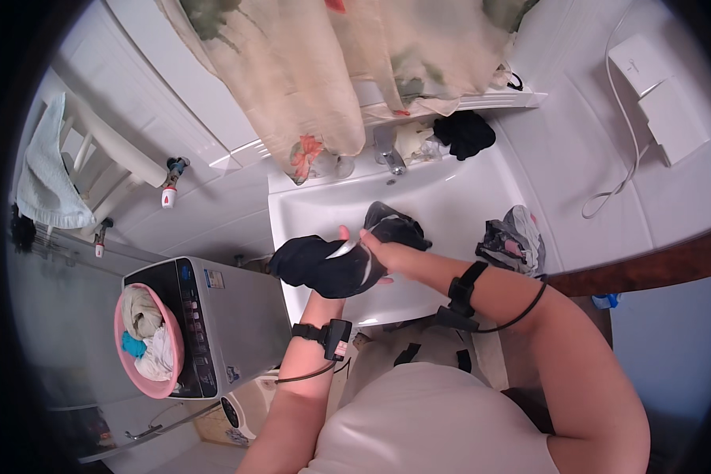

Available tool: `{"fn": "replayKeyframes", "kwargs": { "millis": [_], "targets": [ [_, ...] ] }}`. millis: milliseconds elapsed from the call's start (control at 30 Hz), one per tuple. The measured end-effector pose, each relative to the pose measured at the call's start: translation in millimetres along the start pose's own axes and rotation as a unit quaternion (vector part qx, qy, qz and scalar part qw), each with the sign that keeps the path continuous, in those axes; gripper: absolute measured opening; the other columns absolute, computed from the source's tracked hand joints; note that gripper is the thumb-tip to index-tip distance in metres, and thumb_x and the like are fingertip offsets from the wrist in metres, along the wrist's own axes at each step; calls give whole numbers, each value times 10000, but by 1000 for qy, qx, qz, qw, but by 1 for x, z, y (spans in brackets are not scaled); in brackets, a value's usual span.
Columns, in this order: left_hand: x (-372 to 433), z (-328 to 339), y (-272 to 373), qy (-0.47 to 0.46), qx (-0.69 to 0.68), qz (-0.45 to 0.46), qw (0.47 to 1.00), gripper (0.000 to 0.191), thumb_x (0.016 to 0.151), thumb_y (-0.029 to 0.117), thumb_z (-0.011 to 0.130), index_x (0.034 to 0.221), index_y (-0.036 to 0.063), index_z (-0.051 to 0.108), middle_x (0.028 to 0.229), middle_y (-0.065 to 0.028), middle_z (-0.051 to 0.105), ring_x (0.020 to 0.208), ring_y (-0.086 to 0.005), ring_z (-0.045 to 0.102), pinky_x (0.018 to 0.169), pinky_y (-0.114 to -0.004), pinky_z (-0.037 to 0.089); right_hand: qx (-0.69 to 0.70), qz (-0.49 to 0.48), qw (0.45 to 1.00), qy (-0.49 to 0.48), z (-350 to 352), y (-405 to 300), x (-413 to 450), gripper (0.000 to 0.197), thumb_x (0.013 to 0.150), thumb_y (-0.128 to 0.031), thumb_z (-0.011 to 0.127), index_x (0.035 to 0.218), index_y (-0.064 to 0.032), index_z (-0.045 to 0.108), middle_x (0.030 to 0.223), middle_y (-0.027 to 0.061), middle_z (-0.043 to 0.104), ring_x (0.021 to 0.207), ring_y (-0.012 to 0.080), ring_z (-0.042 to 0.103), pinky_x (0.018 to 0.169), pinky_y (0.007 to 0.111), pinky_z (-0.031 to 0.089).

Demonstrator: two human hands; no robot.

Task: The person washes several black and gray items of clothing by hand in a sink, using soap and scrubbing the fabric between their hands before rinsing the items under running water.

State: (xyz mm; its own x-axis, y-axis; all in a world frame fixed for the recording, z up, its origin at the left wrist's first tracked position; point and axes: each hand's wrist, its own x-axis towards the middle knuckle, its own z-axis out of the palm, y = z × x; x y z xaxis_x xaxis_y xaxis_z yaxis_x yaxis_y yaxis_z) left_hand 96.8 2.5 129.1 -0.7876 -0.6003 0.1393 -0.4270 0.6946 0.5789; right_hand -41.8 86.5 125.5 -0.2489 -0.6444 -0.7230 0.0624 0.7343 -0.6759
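Observation:
A wet-looking dark cloth garment with white patches (314,263) lies over my left hand (345,237), whose palm is mostly covered; some fingertips show at its edges. My right hand (385,249) grips the garment's right side between thumb and fingers. Both hands are over the white washbasin (468,207). Another dark cloth piece (400,228) hangs at my right fingers, above the basin; whether it joins the garment in my hands I cannot tell. The chrome faucet (391,157) stands behind the hands.
A black cloth (465,135) sits at the basin's back right corner, and crumpled grey and pink cloth (512,242) on its right rim. At left, a washing machine (243,320) bears a pink basin (178,355) of clothes. A patterned curtain (308,65) hangs behind the sink.

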Motion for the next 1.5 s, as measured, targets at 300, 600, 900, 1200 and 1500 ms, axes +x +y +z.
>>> {"fn": "replayKeyframes", "kwargs": {
  "millis": [300,600,900,1200,1500],
  "targets": [
    [-4,19,-5,-126,-793,-168,571,281,870,140,585,1134,53,544,1138,-128,530,1028,-261,512,802,-374,491,-71,-64,995,22,-51,-43,-33,919,801,-792,343,941,57,664,733,134,668,615,240,647,900,374,438],
    [-7,-19,58,16,-916,-398,-50,475,864,218,483,1277,-14,454,1288,-192,429,1162,-409,396,917,-491,406,661,268,691,-121,16,81,-10,979,779,-764,476,1362,15,371,1177,131,599,1193,274,499,1023,438,366],
    [-29,-20,58,14,-890,-452,-57,303,834,164,544,1106,30,553,1126,-145,484,1107,-369,389,843,-417,435,770,-231,575,-150,9,60,40,576,918,-549,393,1269,-113,528,1302,73,536,1212,279,482,1071,439,342],
    [-44,-26,42,-184,-875,-379,239,454,950,382,481,1247,41,518,1243,-195,491,962,-291,477,765,-342,470,709,-297,611,-189,-28,62,34,469,943,-402,464,1270,-71,521,1222,121,591,1144,270,558,1021,421,421],
    [-40,-37,48,-268,-709,-305,577,375,961,295,517,1187,-5,514,1017,-91,593,880,-171,564,804,-277,467,526,-126,829,-142,-30,43,12,314,904,-232,569,1130,-17,599,1077,94,647,998,203,611,916,334,468]
  ]
}}
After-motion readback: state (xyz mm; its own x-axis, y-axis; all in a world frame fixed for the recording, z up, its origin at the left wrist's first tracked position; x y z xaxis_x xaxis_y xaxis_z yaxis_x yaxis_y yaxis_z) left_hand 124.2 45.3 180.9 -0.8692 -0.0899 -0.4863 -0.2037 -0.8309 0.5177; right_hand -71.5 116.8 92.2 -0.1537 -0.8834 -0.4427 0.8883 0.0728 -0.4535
